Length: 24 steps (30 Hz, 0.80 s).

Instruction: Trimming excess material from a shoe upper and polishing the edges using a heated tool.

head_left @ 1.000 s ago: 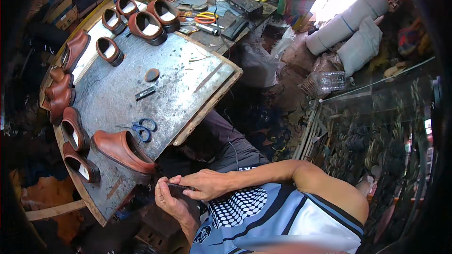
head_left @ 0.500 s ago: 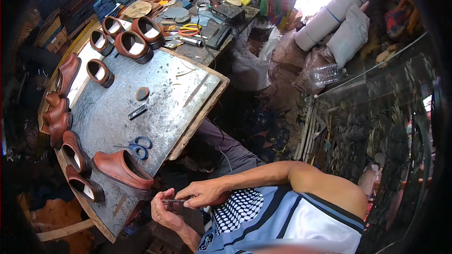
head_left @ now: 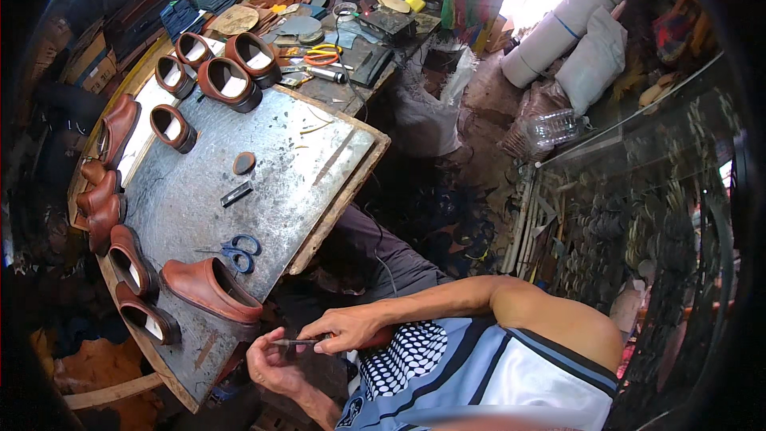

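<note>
My right hand (head_left: pixel 345 328) is closed round a thin dark rod-like tool (head_left: pixel 306 342) that points left; its exact kind is too small to make out. The fingers of my left hand (head_left: pixel 274 362) curl about the tool's far end, just off the table's near edge. Closest to both hands is a brown leather clog (head_left: pixel 209 289), lying on the table (head_left: pixel 295 183) with its heel at the edge. Blue-handled scissors (head_left: pixel 238 254) lie beyond it. A reddish-brown thing (head_left: pixel 377 338) shows partly under my right wrist; I cannot tell what it is.
Several brown clogs line the table's left side and far end, among them one pale-lined clog (head_left: pixel 229 81). A small dark bar (head_left: pixel 236 193) and a round disc (head_left: pixel 244 163) lie mid-table. Farther back are orange-handled pliers (head_left: pixel 322 56). A white sack (head_left: pixel 431 112) stands past the table.
The fingers of my left hand have shifted slightly left and curl differently about the tool's end. More of the tool's shaft shows. The whole view has moved slightly.
</note>
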Available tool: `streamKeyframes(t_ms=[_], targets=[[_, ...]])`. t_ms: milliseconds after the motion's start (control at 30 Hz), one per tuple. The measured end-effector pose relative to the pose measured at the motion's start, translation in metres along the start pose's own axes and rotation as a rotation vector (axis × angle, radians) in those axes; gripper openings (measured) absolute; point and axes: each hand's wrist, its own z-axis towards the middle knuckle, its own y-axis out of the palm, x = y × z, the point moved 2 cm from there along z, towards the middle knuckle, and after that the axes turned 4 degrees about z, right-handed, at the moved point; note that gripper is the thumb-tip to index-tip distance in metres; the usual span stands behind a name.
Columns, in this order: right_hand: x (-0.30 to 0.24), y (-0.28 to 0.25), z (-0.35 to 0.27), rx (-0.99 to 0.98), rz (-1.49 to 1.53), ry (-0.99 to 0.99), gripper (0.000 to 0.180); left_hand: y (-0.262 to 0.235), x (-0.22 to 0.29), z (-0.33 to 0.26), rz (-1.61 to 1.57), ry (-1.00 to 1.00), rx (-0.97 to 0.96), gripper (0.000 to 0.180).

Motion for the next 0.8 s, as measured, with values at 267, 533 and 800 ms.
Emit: streamKeyframes(t_ms=[267,533,800], targets=[[0.01,-0.003,-0.014,0.008,0.157,0.159,0.045,-0.102,0.0,0.021,0.225,0.17,0.252,0.045],[0.01,-0.011,-0.03,0.021,0.452,0.243,0.053,-0.163,-0.019,0.019,0.352,0.04,0.431,0.042],[0.046,-0.008,-0.031,0.082,-0.085,0.018,0.07,-0.128,0.019,0.015,0.567,-0.013,0.573,0.039]])
